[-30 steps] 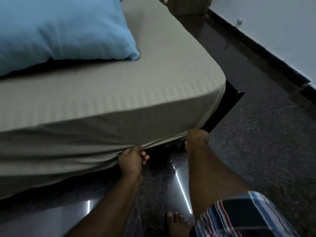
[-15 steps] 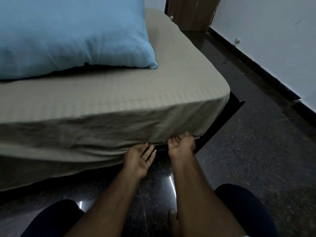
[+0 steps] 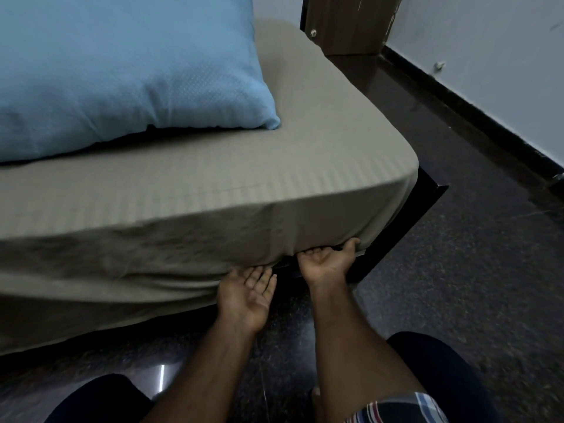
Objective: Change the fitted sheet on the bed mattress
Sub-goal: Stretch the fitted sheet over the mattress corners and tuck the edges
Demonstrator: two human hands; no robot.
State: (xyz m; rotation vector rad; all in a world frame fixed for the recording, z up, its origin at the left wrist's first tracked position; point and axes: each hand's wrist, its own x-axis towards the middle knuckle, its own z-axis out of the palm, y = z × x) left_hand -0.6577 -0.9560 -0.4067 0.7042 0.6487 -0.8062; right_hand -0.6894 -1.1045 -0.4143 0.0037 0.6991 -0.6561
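fitted sheet (image 3: 213,209), beige, covers the mattress, its near-right corner hem hanging loose. left hand (image 3: 247,294) lies palm up under the hem, fingers straight. right hand (image 3: 328,262) curls round the hem at the corner. blue pillow (image 3: 122,71) lies far left.

We see a dark speckled floor (image 3: 457,270), a pale wall (image 3: 488,56) with black skirting (image 3: 457,96), a brown wooden door (image 3: 351,22).
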